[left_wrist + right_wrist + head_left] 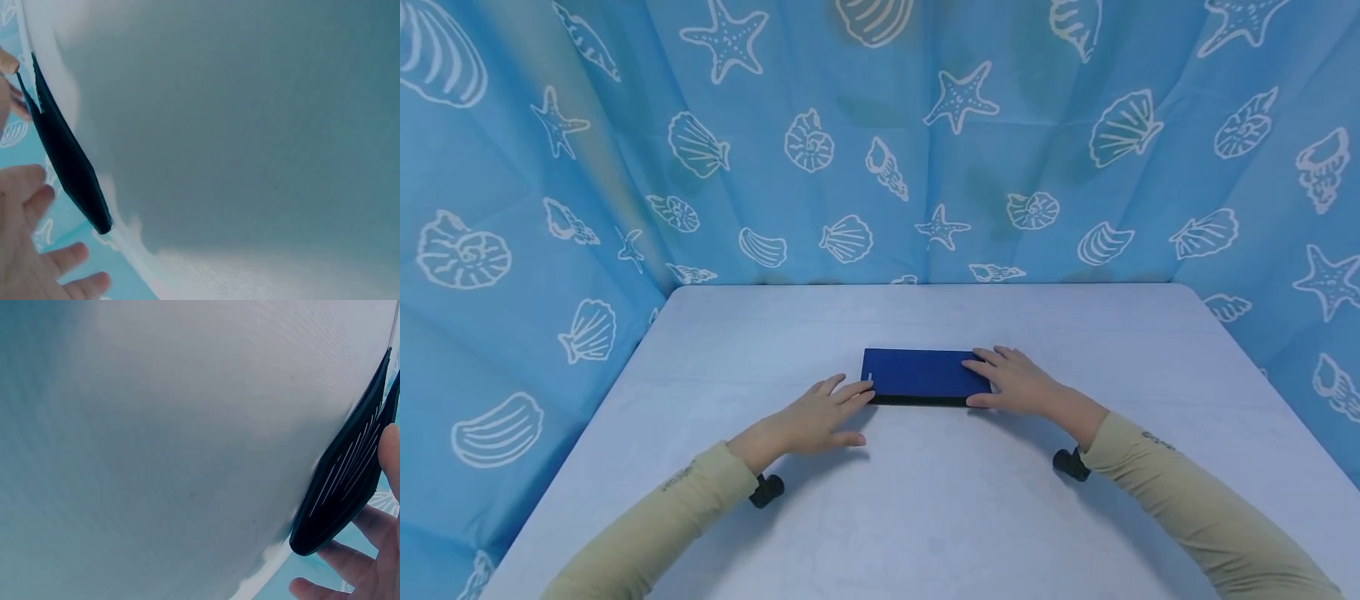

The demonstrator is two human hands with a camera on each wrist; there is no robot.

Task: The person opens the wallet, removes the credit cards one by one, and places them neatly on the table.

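A blue long wallet (917, 372) lies on the white table, its black front edge towards me. In the right wrist view the wallet (340, 478) gapes partly apart, with a zip along its rim and several card slots inside. My right hand (1017, 386) pinches its upper cover at the right end, thumb at the front edge and fingers over the top. At the left end, my left hand (820, 419) has its fingers spread, the fingertips right at the wallet's front left corner and the thumb apart from it.
The white table (925, 517) has rounded far corners. A blue curtain (865, 183) with white shells and starfish hangs behind it and along both sides. Black camera mounts (767, 491) sit under the wrists, close over the table.
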